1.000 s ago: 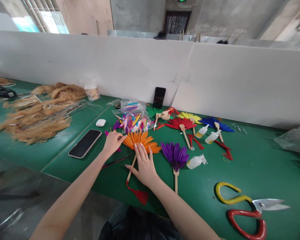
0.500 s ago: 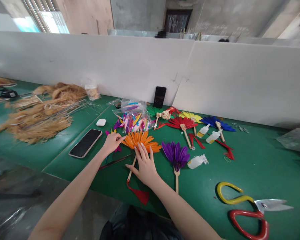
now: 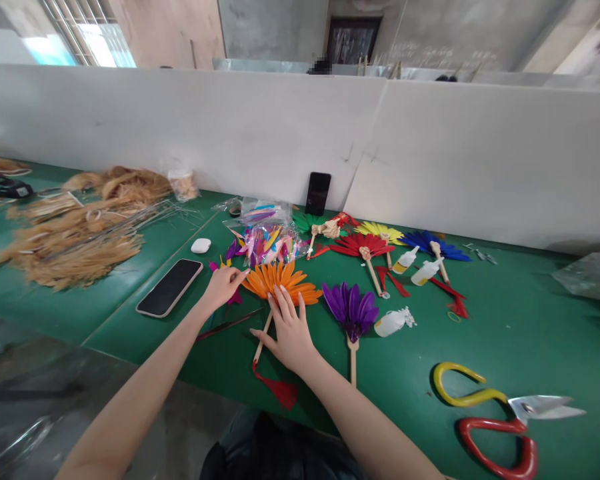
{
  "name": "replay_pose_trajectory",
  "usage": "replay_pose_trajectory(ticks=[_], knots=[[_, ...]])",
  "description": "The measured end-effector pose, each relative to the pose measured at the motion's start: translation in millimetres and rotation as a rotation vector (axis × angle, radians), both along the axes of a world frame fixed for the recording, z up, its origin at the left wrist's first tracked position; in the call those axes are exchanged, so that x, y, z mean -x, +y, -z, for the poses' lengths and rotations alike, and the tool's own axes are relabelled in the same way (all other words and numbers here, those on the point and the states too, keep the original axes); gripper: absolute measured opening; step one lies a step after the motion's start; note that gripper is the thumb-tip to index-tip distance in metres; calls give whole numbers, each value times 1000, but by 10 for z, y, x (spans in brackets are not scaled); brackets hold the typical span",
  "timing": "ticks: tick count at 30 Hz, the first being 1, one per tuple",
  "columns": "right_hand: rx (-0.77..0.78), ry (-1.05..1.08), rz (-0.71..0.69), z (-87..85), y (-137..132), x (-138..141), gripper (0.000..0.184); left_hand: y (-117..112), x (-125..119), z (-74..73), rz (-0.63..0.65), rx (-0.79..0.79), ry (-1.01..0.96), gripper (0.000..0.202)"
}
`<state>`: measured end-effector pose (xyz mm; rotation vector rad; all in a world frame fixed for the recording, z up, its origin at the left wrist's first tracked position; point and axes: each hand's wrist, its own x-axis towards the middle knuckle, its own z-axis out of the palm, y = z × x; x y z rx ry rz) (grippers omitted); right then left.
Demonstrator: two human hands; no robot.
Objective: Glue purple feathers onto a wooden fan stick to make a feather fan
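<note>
An orange feather fan lies before me on the green table, its wooden handle pointing toward me and a red tassel at the handle's end. At its left edge, my left hand is closed, thumb and fingertips pinching the outermost feather. My right hand rests open across the base of the feathers, fingers stretched out and thumb near the handle. To the right of that hand is a purple feather fan with a bare wooden handle. A thin dark stick lies below my left hand.
Big scissors with yellow and red handles lie at right. Glue bottles stand around red, yellow and blue fans. Bagged coloured feathers lie behind the orange fan. Left are a phone, a white case and tan fibre bundles.
Both hands keep their places on the orange fan. Only a very slight shift of the whole view shows.
</note>
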<state>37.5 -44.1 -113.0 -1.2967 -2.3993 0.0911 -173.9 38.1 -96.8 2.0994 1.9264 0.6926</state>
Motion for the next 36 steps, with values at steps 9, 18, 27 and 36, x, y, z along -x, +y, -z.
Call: replay_pose_trajectory(ticks=[9,18,27,36], knots=[[7,21,2,-71,-33,2,77,100,-65,-26,24,17,-12,38],[-18,339,124,-611,17,-455,43,-344,-278,-208,-40,-290,154,33],[111,409,62,-559,-417,-944,27,-412,-636,14,317,-113,221,39],[167,412,129,-349,-661,-1093,25,-360,-671,-44,309,-177,238,36]])
